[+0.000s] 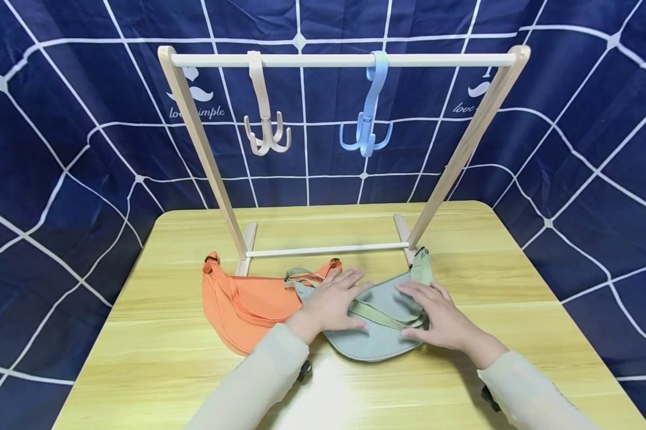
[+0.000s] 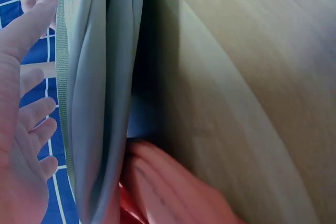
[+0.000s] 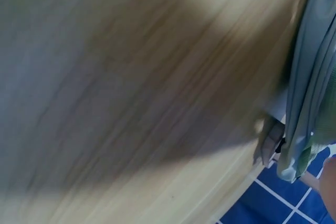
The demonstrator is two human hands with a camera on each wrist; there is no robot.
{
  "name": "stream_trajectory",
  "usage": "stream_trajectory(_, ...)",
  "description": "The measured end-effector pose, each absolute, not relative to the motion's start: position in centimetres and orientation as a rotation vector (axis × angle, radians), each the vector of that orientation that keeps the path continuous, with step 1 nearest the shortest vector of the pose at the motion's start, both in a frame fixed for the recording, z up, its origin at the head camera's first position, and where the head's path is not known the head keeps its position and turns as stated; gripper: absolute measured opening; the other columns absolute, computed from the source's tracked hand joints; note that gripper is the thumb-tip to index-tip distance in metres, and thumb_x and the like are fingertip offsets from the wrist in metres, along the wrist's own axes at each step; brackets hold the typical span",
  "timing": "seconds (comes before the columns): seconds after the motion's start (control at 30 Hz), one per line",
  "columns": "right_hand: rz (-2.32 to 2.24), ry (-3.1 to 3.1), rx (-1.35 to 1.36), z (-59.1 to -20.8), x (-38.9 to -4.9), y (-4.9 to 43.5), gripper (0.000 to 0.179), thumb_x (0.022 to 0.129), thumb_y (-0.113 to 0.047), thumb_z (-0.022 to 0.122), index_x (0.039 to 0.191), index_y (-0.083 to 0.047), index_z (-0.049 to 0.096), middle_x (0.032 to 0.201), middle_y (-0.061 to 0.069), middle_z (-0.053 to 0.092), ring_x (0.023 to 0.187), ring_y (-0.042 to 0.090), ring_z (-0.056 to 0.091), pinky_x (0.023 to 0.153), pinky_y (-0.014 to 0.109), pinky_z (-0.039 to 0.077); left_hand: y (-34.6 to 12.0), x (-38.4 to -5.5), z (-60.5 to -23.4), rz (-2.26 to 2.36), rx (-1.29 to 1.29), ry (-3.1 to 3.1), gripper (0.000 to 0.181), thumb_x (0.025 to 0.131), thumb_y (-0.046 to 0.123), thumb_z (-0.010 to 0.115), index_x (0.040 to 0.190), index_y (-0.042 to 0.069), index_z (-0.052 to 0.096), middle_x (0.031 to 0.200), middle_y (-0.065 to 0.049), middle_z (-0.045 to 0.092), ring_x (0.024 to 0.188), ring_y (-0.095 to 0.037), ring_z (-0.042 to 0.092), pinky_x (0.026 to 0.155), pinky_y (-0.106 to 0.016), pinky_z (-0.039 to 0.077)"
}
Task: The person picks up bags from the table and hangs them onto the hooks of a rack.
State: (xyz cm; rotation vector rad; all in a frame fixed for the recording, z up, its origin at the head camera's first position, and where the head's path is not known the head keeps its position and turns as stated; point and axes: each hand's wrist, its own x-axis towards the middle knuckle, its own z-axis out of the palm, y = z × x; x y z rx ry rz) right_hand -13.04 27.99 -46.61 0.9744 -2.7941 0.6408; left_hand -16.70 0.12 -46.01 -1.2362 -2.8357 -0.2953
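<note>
A grey-green sling bag (image 1: 379, 340) with a light green webbing strap (image 1: 384, 315) lies on the table under both hands. My left hand (image 1: 331, 301) spreads its fingers over the bag's left side; the left wrist view shows its fingers (image 2: 39, 111) relaxed beside the strap and nothing gripped. At the bag's right side is my right hand (image 1: 438, 313), its fingers reaching over the fabric and strap, with the thumb near the lower edge. An orange sling bag (image 1: 269, 298) lies to the left, its right end overlapped by the grey-green one.
Behind the bags stands a wooden rack (image 1: 452, 161) with a white top bar (image 1: 317, 60). A beige multi-prong hook (image 1: 266, 128) and a blue one (image 1: 367, 128) hang from it. The light wooden table (image 1: 156, 370) is bordered by dark blue checked cloth (image 1: 323, 191).
</note>
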Motion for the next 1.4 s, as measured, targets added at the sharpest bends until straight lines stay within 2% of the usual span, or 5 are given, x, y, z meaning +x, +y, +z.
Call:
stream_trajectory(0.4, 0.637, -2.699, 1.081, -47.2, -13.1, 28.3, 0.069, 0.069, -0.043, 0.083, 0.125, -0.011, 0.06, 0.123, 0.008, 0.06, 0.115, 0.028, 0.052, 0.104, 0.051, 0.021, 0.8, -16.5, -46.4, -0.434, -1.3, -2.883, 0.066, 0.082, 0.053, 0.069, 0.138, 0.023, 0.052, 0.138, 0.005, 0.051, 0.129, -0.014, 0.042, 0.11, -0.04, 0.024)
stream_trajectory(0.6, 0.666, -2.617, 1.151, -47.7, -13.3, 28.4, 0.058, 0.07, -0.037, 0.083, 0.117, -0.008, 0.065, 0.114, 0.003, 0.065, 0.108, 0.027, 0.057, 0.101, 0.048, 0.028, 0.8, -16.6, -46.7, -0.498, -1.351, -2.889, 0.058, 0.084, 0.046, 0.07, 0.136, 0.024, 0.055, 0.133, 0.007, 0.055, 0.125, -0.012, 0.047, 0.105, -0.03, 0.031)
stream_trajectory(0.97, 0.698, -2.484, 1.275, -48.1, -13.5, 28.1, 0.036, 0.068, -0.024, 0.085, 0.098, -0.01, 0.072, 0.095, -0.007, 0.069, 0.091, 0.017, 0.06, 0.094, 0.034, 0.035, 0.8, -16.8, -47.6, -0.561, -1.37, -2.876, 0.046, 0.086, 0.037, 0.071, 0.129, 0.025, 0.062, 0.126, 0.008, 0.06, 0.12, -0.009, 0.051, 0.101, -0.028, 0.037)
stream_trajectory(1.23, 0.726, -2.447, 1.361, -48.0, -13.7, 27.7, 0.021, 0.069, -0.014, 0.084, 0.087, -0.014, 0.072, 0.085, -0.013, 0.068, 0.08, 0.007, 0.064, 0.091, 0.042, 0.041, 0.7, -16.8, -47.6, -0.675, -1.369, -2.865, 0.035, 0.084, 0.028, 0.074, 0.118, 0.024, 0.069, 0.117, 0.01, 0.065, 0.112, -0.006, 0.056, 0.093, -0.023, 0.043)
stream_trajectory(1.4, 0.759, -2.44, 1.365, -47.9, -13.7, 27.7, 0.02, 0.069, -0.009, 0.083, 0.084, -0.015, 0.072, 0.082, -0.014, 0.067, 0.078, 0.007, 0.063, 0.092, 0.037, 0.041, 0.7, -16.8, -47.7, -0.719, -1.34, -2.89, 0.029, 0.085, 0.027, 0.074, 0.113, 0.025, 0.072, 0.113, 0.011, 0.066, 0.109, -0.005, 0.057, 0.089, -0.023, 0.045)
